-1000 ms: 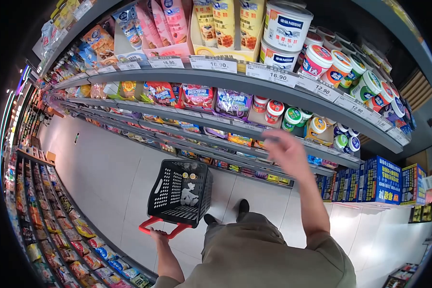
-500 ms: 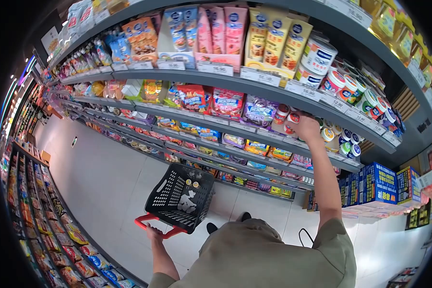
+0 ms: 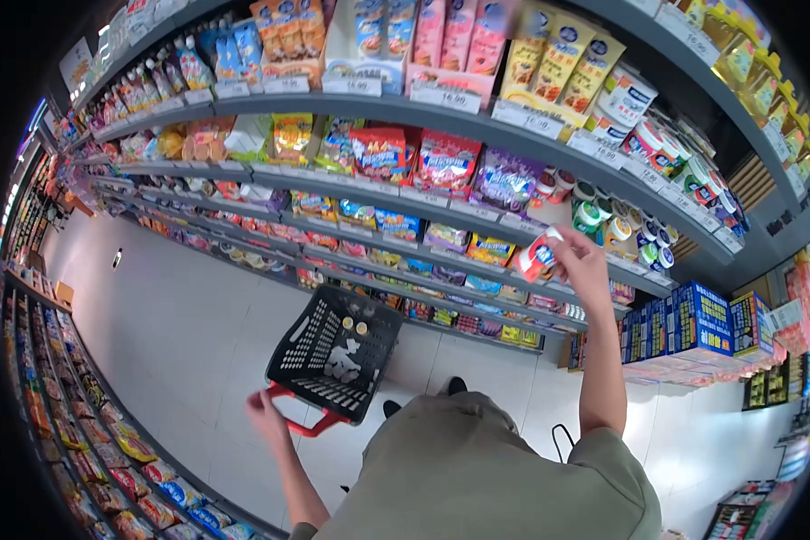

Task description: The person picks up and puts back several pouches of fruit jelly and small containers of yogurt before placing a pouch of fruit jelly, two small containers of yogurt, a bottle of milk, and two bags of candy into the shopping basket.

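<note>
Out in front of the shelf, my right hand [image 3: 580, 267] is closed around a small gum tub [image 3: 538, 257], white with a red label, held tilted. Behind it, similar red-and-white tubs [image 3: 553, 186] and green-lidded tubs [image 3: 587, 216] stand on the shelf. My left hand [image 3: 265, 419] is at the left corner of the red handle [image 3: 319, 423], its fingers loosely extended and not wrapped round the bar. This handle belongs to a black shopping basket [image 3: 290, 358] low in front of me, holding two small round yellow-topped containers [image 3: 355, 325] and a crumpled white item [image 3: 342, 362].
Shelves of bagged sweets [image 3: 447, 160] and boxed snacks [image 3: 558, 65] run across the front. Blue boxes [image 3: 700, 319] are stacked at the right. Another shelf of snack packets [image 3: 130, 443] curves along the left, beside the pale tiled floor [image 3: 184, 342].
My right hand has drawn back from the shelf with a red-and-white gum tub. My left hand has shifted left and loosened from the basket handle.
</note>
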`<action>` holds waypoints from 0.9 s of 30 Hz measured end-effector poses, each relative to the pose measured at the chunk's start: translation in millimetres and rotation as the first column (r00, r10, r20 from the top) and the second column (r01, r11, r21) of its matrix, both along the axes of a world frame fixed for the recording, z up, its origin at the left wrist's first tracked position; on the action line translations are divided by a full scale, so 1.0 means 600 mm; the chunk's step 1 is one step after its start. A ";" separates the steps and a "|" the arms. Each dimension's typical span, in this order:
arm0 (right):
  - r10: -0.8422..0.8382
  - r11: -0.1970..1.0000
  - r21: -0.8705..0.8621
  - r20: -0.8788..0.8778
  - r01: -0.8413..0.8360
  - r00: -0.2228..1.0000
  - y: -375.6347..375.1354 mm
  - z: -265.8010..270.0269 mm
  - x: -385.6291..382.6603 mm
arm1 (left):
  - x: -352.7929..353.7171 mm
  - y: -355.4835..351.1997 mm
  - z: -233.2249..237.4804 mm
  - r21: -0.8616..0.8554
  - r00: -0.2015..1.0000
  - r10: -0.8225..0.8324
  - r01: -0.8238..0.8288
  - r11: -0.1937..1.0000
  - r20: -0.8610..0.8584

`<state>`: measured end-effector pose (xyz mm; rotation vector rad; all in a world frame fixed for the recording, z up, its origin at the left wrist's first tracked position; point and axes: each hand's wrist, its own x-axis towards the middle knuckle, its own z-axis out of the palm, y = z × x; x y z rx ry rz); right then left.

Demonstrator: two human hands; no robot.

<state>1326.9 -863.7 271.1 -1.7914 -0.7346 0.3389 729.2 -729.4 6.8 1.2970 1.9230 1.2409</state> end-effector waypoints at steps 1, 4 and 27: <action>0.103 0.994 -0.021 -0.120 -0.106 0.987 0.001 -0.001 -0.034 | 0.040 0.008 0.042 -0.046 0.930 -0.122 0.147 0.988 0.345; 0.285 0.948 -0.047 -0.312 -0.314 0.906 0.016 -0.022 -0.119 | 0.187 0.001 0.181 -0.038 0.642 -0.481 0.621 0.783 0.596; 0.709 0.558 0.079 -0.563 -0.826 0.425 0.067 -0.096 -0.318 | 0.310 -0.096 0.246 0.167 -0.225 0.144 0.928 0.333 0.964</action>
